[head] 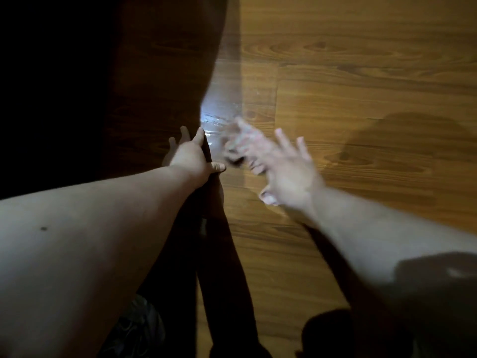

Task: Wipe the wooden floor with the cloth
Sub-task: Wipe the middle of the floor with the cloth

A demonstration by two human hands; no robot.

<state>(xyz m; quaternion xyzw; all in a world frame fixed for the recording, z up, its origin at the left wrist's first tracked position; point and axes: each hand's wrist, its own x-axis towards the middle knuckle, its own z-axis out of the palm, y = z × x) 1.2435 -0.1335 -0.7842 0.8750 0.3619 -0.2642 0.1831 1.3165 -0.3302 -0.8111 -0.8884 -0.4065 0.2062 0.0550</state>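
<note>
The wooden floor (361, 60) has brown grain-patterned planks and fills the view. My left hand (192, 157) rests flat on it, fingers apart, holding nothing, at the edge of a dark shadow. To its right, my right hand (286, 174) is smeared by motion blur. Its spread fingers press on a pale, blurred cloth (236, 143) against the floor. The cloth's shape and edges are too blurred to make out. The two hands are about a hand's width apart.
A shiny wet streak (219, 109) glints on the planks just beyond the hands. Deep shadow (51, 86) covers the left side of the floor. My dark-clothed legs (224, 280) lie below the arms, and a patterned item (134, 329) shows at the bottom left.
</note>
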